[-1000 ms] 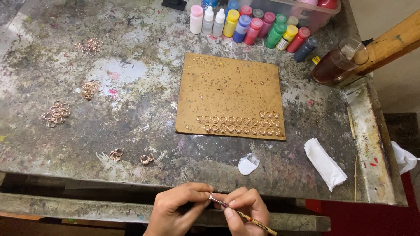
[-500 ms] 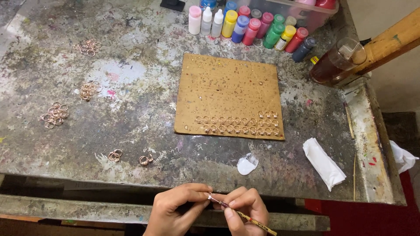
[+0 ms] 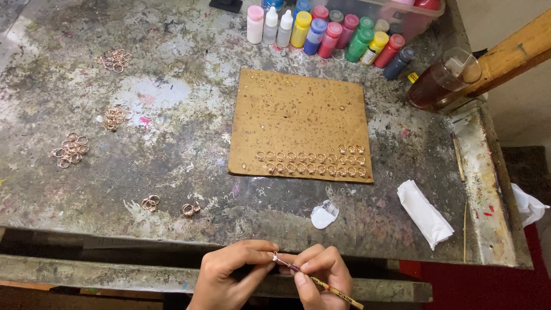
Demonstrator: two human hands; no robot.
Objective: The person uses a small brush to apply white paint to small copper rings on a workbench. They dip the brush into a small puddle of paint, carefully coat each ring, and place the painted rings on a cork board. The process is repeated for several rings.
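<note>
Below the cardboard sheet [image 3: 301, 123], left hand [image 3: 227, 278] pinches a small ring [image 3: 275, 256]. Right hand [image 3: 318, 275] grips a thin stick [image 3: 321, 283], tip at ring. Steadying both hands together would likely keep the touch precise.

Rose-gold rings [image 3: 70, 150] are gleaming far left; the tan board [image 3: 298, 109] is showing glossy speckles; bottles [image 3: 330, 31] are flashing pink, yellow, blue, green, red caps (tabletop [image 3: 172, 143] mottled grey).

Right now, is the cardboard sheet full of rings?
No, rings fill only two rows near the bottom edge of the cardboard sheet.
</note>
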